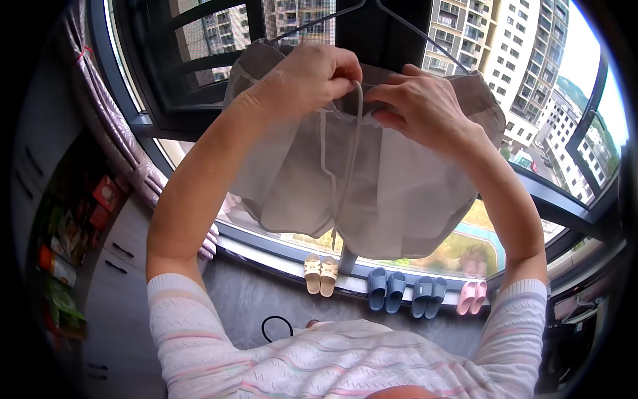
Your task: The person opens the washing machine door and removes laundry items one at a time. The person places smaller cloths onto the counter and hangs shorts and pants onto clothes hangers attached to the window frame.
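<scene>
A pair of light grey-beige shorts hangs in front of the window from a thin wire hanger. Pale drawstrings drop from the middle of the waistband. My left hand is closed at the waistband's centre, thumb and forefinger pinching the top of a drawstring. To its right, my right hand has its fingers bent onto the waistband, apparently gripping the cloth; its fingertips are partly hidden. Both arms are raised, and the hands are a short gap apart.
Along the sill below stand cream sandals, two pairs of blue slippers and pink slippers. A patterned curtain hangs left, beside grey cabinets and shelves of packages. A black loop lies on the floor.
</scene>
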{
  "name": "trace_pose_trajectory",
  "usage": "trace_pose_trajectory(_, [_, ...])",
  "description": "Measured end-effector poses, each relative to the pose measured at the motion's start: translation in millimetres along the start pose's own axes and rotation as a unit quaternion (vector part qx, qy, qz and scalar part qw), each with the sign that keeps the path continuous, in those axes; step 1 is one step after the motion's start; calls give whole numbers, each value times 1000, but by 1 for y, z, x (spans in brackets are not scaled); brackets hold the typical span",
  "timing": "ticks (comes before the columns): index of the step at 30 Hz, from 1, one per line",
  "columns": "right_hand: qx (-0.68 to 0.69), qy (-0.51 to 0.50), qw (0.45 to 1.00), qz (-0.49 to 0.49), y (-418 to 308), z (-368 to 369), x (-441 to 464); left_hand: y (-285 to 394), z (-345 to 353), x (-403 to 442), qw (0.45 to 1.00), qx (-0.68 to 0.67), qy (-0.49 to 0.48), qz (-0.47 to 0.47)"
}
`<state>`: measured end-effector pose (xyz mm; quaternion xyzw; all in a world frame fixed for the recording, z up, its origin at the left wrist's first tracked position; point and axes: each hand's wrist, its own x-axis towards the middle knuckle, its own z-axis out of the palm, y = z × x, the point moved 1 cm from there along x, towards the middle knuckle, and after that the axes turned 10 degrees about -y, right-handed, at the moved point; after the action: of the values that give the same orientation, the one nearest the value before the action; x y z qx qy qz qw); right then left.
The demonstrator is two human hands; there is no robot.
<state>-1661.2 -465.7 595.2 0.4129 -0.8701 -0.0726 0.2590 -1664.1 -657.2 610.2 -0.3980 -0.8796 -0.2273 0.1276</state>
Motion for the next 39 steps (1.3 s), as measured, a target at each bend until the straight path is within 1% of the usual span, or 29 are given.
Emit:
trace_pose_trajectory(2, [11,-29,999,-16,-3,-1,8,-12,-6,4,992,-116,36,-11])
trace_pose_trajectory(4, [46,-67,996,-39,-7,-8,14,-15,-7,5,990,-130,61,-12])
trace_pose_trajectory(7, [64,-102,992,-22,-15,-6,22,-14,-6,10,985,-152,83,12])
trace_pose_trajectory(8, [79,-82,993,-36,-15,0,26,-13,-6,11,983,-160,87,23])
trace_pose_trajectory(11, [132,-65,989,-21,-17,6,31,-12,-9,15,981,-151,119,4])
trace_pose_trajectory(12, [155,-21,987,-37,-16,9,30,-10,-12,16,979,-146,139,-2])
trace_pose_trajectory(14, [303,12,953,-4,-12,10,28,-7,-17,16,973,-138,182,-16])
trace_pose_trajectory(16, [445,27,895,17,-4,4,25,-12,-20,21,966,3,253,44])
trace_pose_trajectory(17, [478,58,876,4,4,3,22,-13,-21,24,953,74,286,74])
trace_pose_trajectory(19, [474,98,875,24,12,-7,18,-10,-27,29,941,126,303,87])
trace_pose_trajectory(20, [485,140,863,19,18,-4,19,-6,-29,31,933,152,311,94])
trace_pose_trajectory(22, [418,204,884,47,20,-9,21,-1,-36,35,928,127,334,109])
trace_pose_trajectory(23, [383,236,891,61,20,-13,21,0,-36,36,931,112,330,112])
trace_pose_trajectory(25, [221,287,932,31,25,-22,20,0,-37,39,942,80,304,114])
trace_pose_trajectory(27, [26,342,939,-13,34,-29,21,-6,-35,44,952,66,270,126])
trace_pose_trajectory(29, [41,333,942,-8,44,-32,26,-18,-30,51,955,73,244,153])
trace_pose_trajectory(31, [218,248,943,40,56,-26,32,-23,-26,54,937,139,273,165])
trace_pose_trajectory(32, [235,211,947,61,62,-23,35,-23,-24,56,927,173,287,171])
trace_pose_trajectory(35, [187,237,948,101,63,-22,43,-24,-25,62,920,193,329,93])
trace_pose_trajectory(38, [292,98,942,134,71,-32,52,-17,-26,64,926,86,344,132])
trace_pose_trajectory(39, [305,65,939,148,69,-38,50,-13,-28,63,936,76,318,132])
